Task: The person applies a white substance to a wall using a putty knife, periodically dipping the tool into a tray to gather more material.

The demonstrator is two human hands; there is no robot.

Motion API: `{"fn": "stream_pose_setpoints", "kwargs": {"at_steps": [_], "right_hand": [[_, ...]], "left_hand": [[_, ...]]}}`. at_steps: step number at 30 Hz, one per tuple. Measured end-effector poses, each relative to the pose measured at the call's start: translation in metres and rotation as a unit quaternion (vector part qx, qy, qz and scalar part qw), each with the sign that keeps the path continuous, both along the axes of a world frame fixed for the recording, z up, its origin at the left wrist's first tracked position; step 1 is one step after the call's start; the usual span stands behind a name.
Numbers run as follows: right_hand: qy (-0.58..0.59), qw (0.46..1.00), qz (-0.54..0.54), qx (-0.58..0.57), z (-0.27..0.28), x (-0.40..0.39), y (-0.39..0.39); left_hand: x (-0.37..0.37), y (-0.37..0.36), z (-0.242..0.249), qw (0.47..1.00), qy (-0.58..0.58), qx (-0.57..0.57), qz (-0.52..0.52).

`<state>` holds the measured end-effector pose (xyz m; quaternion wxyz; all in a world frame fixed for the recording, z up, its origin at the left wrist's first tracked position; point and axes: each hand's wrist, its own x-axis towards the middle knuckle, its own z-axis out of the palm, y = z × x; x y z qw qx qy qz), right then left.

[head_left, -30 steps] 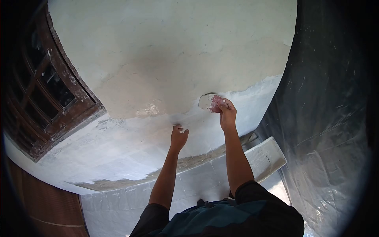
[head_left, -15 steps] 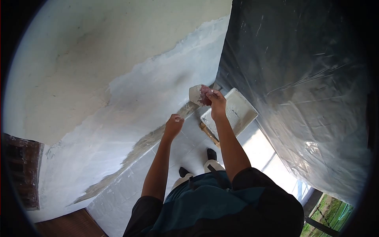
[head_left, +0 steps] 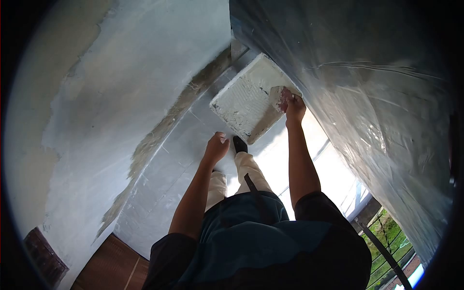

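Note:
My right hand [head_left: 295, 108] grips a scraper [head_left: 282, 99] with a reddish, stained part and a pale, coated blade. The blade is over the right side of a white rectangular tray [head_left: 251, 126], which holds off-white paste [head_left: 251, 92] with ridged marks. Whether the blade touches the paste, I cannot tell. My left hand [head_left: 217, 146] is curled below the tray's left corner, with something small and pale at its fingertips that I cannot make out.
On the left stands a wall [head_left: 116, 96] with white coating and a bare grey strip along its foot. Plastic sheeting [head_left: 357, 101] hangs on the right. Grey floor tiles [head_left: 162, 169] lie below; a brown panel [head_left: 113, 266] is at the bottom left.
The view has turned, and the tray now shows higher and more fully. My right hand has moved with the scraper from beside the wall to over the tray. My left hand remains curled.

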<state>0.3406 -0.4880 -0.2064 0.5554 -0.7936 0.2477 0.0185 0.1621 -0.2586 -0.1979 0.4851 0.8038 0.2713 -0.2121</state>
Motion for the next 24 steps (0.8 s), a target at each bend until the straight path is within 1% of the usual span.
{"fn": "stream_pose_setpoints", "kwargs": {"at_steps": [1, 2, 4, 5, 7, 8, 9, 11, 13, 15, 19, 21, 24], "right_hand": [[-0.023, 0.997, 0.013, -0.077, -0.011, 0.008, -0.010], [-0.013, 0.997, 0.013, -0.079, -0.023, 0.011, -0.017], [-0.054, 0.969, 0.045, -0.235, -0.030, 0.019, -0.027], [-0.045, 0.969, 0.046, -0.237, -0.034, 0.022, -0.029], [-0.097, 0.952, 0.106, -0.269, -0.044, 0.027, -0.031], [-0.082, 0.945, 0.139, -0.285, -0.048, 0.029, -0.031], [-0.074, 0.945, 0.140, -0.286, -0.058, 0.030, -0.031], [-0.091, 0.934, 0.170, -0.301, -0.075, 0.034, -0.028], [-0.081, 0.936, 0.177, -0.292, -0.081, 0.035, -0.023], [-0.107, 0.928, 0.180, -0.308, -0.084, 0.035, -0.019], [-0.097, 0.925, 0.192, -0.315, -0.087, 0.034, -0.014], [-0.115, 0.918, 0.182, -0.333, -0.090, 0.035, -0.015], [-0.115, 0.919, 0.186, -0.329, -0.093, 0.037, -0.016]], "left_hand": [[0.001, -0.004, -0.007, 1.000, 0.009, -0.002, -0.001], [0.001, -0.007, -0.014, 1.000, -0.004, 0.004, -0.001], [0.004, -0.015, -0.023, 1.000, -0.008, 0.007, -0.002], [0.004, -0.018, -0.026, 1.000, -0.007, 0.008, -0.005], [0.007, -0.024, -0.030, 1.000, 0.002, 0.006, -0.009], [0.010, -0.026, -0.031, 1.000, 0.009, 0.003, -0.012], [0.009, -0.027, -0.034, 1.000, 0.018, 0.000, -0.016], [0.008, -0.028, -0.040, 1.000, 0.026, -0.003, -0.018], [0.004, -0.029, -0.045, 0.999, 0.032, -0.003, -0.017], [-0.002, -0.029, -0.049, 0.999, 0.039, -0.007, -0.014], [-0.011, -0.030, -0.051, 0.998, 0.057, -0.002, -0.026], [-0.012, -0.033, -0.050, 0.997, 0.077, -0.010, -0.017], [-0.014, -0.034, -0.048, 0.998, 0.060, -0.014, -0.005]]}}
